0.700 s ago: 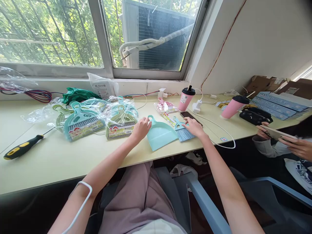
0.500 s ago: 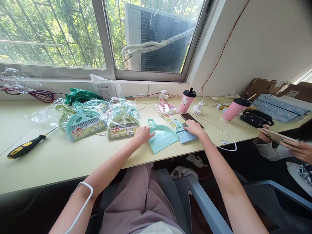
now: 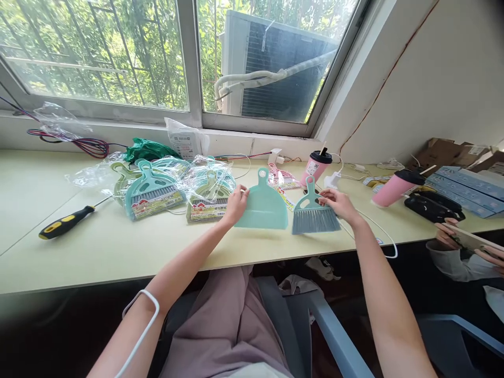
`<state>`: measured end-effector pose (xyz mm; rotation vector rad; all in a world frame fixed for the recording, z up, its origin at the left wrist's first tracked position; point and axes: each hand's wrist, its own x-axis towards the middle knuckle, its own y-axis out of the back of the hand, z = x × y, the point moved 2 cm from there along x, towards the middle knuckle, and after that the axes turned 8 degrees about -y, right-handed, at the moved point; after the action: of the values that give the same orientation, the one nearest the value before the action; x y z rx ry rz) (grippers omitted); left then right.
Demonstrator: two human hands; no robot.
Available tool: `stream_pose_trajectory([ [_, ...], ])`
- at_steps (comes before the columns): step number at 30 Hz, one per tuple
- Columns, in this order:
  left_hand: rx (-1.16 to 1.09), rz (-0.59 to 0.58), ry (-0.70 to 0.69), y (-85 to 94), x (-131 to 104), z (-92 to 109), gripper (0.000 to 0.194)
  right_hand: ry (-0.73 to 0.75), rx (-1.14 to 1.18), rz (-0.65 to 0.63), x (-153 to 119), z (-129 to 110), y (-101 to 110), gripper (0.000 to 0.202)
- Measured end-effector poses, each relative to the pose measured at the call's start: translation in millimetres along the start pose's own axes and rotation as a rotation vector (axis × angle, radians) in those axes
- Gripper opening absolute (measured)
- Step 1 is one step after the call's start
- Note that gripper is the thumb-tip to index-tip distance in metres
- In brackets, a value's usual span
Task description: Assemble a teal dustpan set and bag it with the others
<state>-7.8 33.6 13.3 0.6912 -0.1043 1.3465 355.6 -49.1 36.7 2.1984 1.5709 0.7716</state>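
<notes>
My left hand grips the left edge of a mint green dustpan, which is tilted up with its round handle loop at the top. To its right, my right hand pinches the side of a mint brush with grey bristles pointing down. Left of my left hand lie a plastic-wrapped olive green dustpan set and a wrapped mint set. Behind the dustpan and brush is a wrapped pink set, partly hidden.
A screwdriver lies at the left. Two pink cups with black lids, a white cable, a black case and blue boxes stand right. Another person's hands hold a phone at far right.
The dustpan and brush have been lifted from lying on the table to nearly upright, one in each hand. The brush and my right hand are farther right. The camera view has shifted.
</notes>
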Motion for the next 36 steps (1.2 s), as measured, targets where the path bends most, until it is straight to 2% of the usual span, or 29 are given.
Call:
stream_pose_trajectory([
  [3,-0.142,0.122,0.021,7.9,9,-10,0.019,0.052,0.182,-0.008,-10,-33,9,0.045],
  [5,-0.217,0.143,-0.023,10.0,14,-15,0.026,0.072,0.248,0.019,-17,-58,-2,0.045],
  [7,-0.267,0.107,-0.052,9.2,16,-18,0.035,0.100,0.277,-0.002,-22,-80,-30,0.044],
  [9,-0.338,0.019,-0.027,5.7,16,-20,0.044,0.136,0.238,-0.001,-25,-96,-69,0.045],
  [13,-0.489,-0.142,0.011,-1.5,11,-16,0.049,0.202,-0.006,0.247,-23,-108,-140,0.036],
  [16,-0.442,-0.144,-0.017,-2.6,9,-14,0.049,0.260,-0.148,0.405,-20,-106,-167,0.028],
  [19,-0.388,-0.134,-0.076,-2.6,10,-16,0.046,0.303,-0.298,0.519,-16,-101,-173,0.023],
  [21,-0.369,-0.145,-0.119,-3.1,11,-18,0.043,0.292,-0.307,0.562,-11,-97,-170,0.023],
  [23,-0.348,-0.162,-0.145,-3.7,12,-21,0.041,0.241,-0.186,0.494,-2,-91,-165,0.035],
  [26,-0.307,-0.167,-0.167,-4.1,12,-23,0.040,0.132,0.139,0.126,15,-80,-166,0.047],
  [28,-0.278,-0.166,-0.167,-4.3,12,-24,0.040,0.050,0.286,-0.010,21,-73,-168,0.051],
  [32,-0.235,-0.144,-0.120,-5.3,12,-23,0.037,-0.063,0.436,0.030,24,-68,-174,0.050],
  [36,-0.234,-0.114,-0.066,-5.0,13,-25,0.034,-0.140,0.483,0.082,24,-67,-181,0.044],
])
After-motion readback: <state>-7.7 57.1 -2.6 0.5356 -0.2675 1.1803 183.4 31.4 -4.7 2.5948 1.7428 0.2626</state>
